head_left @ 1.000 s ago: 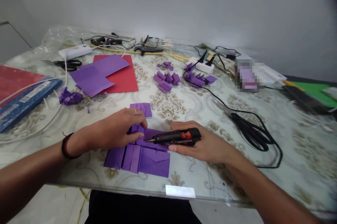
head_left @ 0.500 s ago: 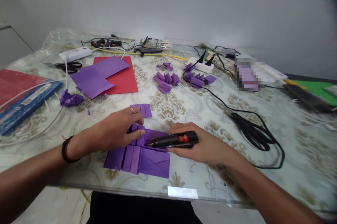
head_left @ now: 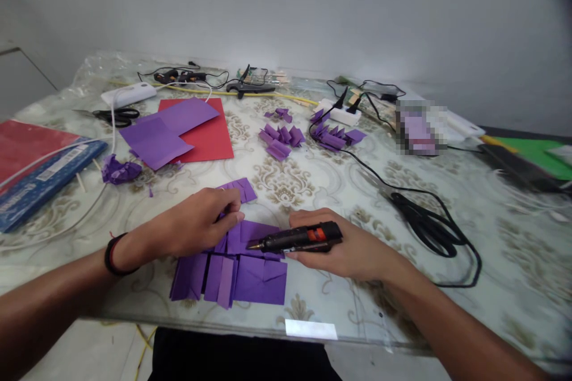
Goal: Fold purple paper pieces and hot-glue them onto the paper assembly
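Note:
My right hand (head_left: 330, 244) is wrapped round a black glue gun (head_left: 297, 238) with an orange-red part, its metal tip pointing left over folded purple paper pieces (head_left: 261, 279). Beside the tip, my left hand (head_left: 208, 220) rests on the purple folds with its fingers curled and pressed together; what they grip, if anything, is hidden. The purple pieces lie in two rows near the table's front edge. Another small folded purple piece (head_left: 246, 190) shows just beyond my left fingers.
Purple sheets (head_left: 156, 139) lie on red paper (head_left: 218, 136), near crumpled purple paper (head_left: 120, 170) and scissors (head_left: 117, 115). Folded purple clusters (head_left: 282, 138) sit farther back. Black scissors (head_left: 426, 226) and a cable lie at right; a power strip (head_left: 339, 112) stands behind.
My left fingers have curled in more, and the purple pieces under them have shifted slightly left and tilted. The glue gun has moved a little to the right.

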Demonstrator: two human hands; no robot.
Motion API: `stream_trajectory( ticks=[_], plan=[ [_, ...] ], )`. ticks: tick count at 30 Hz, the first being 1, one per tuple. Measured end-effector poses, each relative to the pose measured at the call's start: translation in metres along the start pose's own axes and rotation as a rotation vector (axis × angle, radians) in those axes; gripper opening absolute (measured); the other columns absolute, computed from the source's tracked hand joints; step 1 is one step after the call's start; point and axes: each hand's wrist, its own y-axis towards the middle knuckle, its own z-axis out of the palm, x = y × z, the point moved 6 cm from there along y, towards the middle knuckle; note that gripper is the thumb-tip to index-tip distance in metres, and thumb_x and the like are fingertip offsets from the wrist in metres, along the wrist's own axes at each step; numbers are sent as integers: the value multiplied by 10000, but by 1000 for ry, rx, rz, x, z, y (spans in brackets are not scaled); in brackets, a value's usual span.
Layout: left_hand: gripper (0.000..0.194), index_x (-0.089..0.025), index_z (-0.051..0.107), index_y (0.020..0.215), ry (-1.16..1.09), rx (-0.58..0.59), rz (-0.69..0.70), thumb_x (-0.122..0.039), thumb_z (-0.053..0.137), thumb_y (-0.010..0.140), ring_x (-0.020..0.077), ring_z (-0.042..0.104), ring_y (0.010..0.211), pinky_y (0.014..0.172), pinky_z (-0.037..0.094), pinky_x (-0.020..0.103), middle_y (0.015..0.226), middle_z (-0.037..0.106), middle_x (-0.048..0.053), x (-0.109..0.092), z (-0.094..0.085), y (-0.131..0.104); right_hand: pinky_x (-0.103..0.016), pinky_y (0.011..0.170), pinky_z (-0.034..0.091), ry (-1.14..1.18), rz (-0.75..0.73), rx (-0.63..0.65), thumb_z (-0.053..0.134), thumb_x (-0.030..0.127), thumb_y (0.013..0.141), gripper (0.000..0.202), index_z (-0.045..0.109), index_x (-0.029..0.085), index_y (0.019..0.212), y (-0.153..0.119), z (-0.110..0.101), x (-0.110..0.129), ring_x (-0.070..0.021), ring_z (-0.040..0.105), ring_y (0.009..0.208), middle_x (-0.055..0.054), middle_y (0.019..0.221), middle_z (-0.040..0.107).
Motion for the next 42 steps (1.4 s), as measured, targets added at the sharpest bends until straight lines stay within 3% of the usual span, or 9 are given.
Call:
stream_trajectory(
  ticks=[12, 21, 28, 34, 42],
  plan=[
    [192, -197, 580, 859, -88, -50, -33, -327, 548, 996, 129, 451, 598, 596, 344, 279, 666, 532, -47, 2, -6, -1, -274, 580, 323, 16, -24, -40, 713, 246, 832, 317, 447, 221, 662, -2, -4, 1, -122, 399, 612, 62, 649, 429],
    [175, -191, 694, 1041, -134, -27, -14, -321, 587, 992, 180, 654, 786, 750, 483, 314, 901, 745, 29, 0, -6, -2, -270, 558, 305, 43, 32, -79, 697, 291, 824, 321, 428, 225, 661, -3, -8, -1, -114, 382, 589, 65, 643, 404],
    [166, -205, 739, 1045, -116, -19, 27, -290, 605, 996, 171, 641, 776, 741, 466, 307, 899, 747, 12, -3, -6, -2, -263, 554, 332, 120, 83, -71, 730, 366, 832, 326, 474, 225, 686, -4, -9, -3, -124, 403, 602, 59, 636, 432],
    [157, -216, 752, 1040, -158, -14, 86, -233, 600, 1005, 166, 658, 837, 769, 468, 292, 953, 759, 8, -4, -5, -2, -261, 544, 332, 127, 19, -22, 749, 413, 868, 368, 474, 226, 709, -5, -8, -2, -120, 383, 595, 63, 651, 400],
    [109, -222, 763, 1023, -124, -23, 53, -259, 689, 951, 137, 591, 729, 699, 439, 272, 831, 685, -25, -2, -5, -2, -265, 550, 361, 78, -22, -60, 758, 453, 893, 395, 485, 229, 714, -5, -9, -5, -138, 413, 625, 49, 666, 417]
  ],
)
